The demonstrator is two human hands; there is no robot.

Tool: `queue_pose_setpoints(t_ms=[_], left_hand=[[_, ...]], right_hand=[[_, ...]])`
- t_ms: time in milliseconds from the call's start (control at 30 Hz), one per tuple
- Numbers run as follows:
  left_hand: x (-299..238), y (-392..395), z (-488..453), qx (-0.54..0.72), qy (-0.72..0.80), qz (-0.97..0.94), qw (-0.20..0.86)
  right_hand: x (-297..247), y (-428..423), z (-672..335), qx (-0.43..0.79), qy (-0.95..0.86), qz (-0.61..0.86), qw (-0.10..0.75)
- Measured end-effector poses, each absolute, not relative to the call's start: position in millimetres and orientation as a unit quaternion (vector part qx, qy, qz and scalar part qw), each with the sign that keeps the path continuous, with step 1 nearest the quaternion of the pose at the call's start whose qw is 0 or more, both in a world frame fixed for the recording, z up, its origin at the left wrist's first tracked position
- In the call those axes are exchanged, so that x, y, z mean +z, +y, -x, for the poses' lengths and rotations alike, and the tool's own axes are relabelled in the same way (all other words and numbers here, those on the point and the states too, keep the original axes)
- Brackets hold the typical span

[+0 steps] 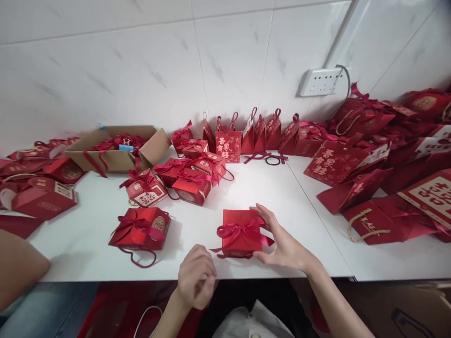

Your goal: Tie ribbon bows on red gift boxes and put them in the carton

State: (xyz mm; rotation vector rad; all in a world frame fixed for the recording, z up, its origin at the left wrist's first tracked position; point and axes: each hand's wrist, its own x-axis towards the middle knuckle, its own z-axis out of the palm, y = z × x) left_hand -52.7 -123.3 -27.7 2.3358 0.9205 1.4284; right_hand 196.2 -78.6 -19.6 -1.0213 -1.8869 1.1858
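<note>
In front of me on the white table [197,225] sits a red gift box [241,244] with a dark pink ribbon [240,228] tied in a bow on top. My right hand [280,241] grips its right side, thumb at the near corner and fingers at the far one. Just left of the box, at the table's front edge, my left hand [197,277] is curled closed. A ribbon tail ends close to it; whether anything lies inside those fingers is hidden. Farther left stands another bow-tied red box [139,230] with a cord loop trailing in front.
Several finished-looking red boxes [192,188] cluster behind. A cardboard box [116,162] of ribbons stands back left. Upright red bags [229,146] line the wall, with loose ribbon [260,157] nearby. Red boxes pile up at right [384,216] and left [45,197]. Another person's arm [21,267] enters at left.
</note>
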Motion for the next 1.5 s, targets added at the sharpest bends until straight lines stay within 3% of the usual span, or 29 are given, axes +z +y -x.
queue_pose_setpoints(t_ms=[133, 333, 500, 667, 933, 1033, 1133, 1233, 1333, 1500], left_hand=[[-43, -120, 67, 0.5, 0.477, -0.667, 0.278], [-41, -113, 55, 0.34, 0.467, -0.663, 0.476], [-35, -100, 32, 0.439, 0.404, -0.663, 0.452], [-9, -93, -5, 0.479, 0.384, -0.658, 0.437], [17, -100, -49, 0.444, 0.298, -0.698, 0.476], [12, -97, -52, 0.438, 0.296, -0.707, 0.469], [9, -88, -55, 0.485, 0.311, -0.675, 0.461], [15, -77, -66, 0.506, 0.316, -0.66, 0.457], [27, -71, -87, 0.468, 0.274, -0.7, 0.465], [47, -72, -133, 0.392, 0.226, -0.732, 0.51]], right_hand=[[-24, -81, -195, 0.456, -0.729, 0.386, 0.333], [-34, -83, -190, 0.482, -0.694, 0.402, 0.353], [-22, -82, -188, 0.617, -0.419, 0.43, 0.509], [-7, -86, -196, 0.814, -0.104, 0.281, 0.498], [-1, -112, -226, 0.809, -0.091, 0.189, 0.549], [1, -124, -241, 0.703, -0.167, 0.305, 0.621], [8, -139, -262, 0.453, -0.348, 0.454, 0.683], [21, -156, -284, 0.199, -0.517, 0.553, 0.622], [36, -171, -300, 0.034, -0.607, 0.595, 0.526], [47, -191, -315, -0.057, -0.65, 0.611, 0.449]])
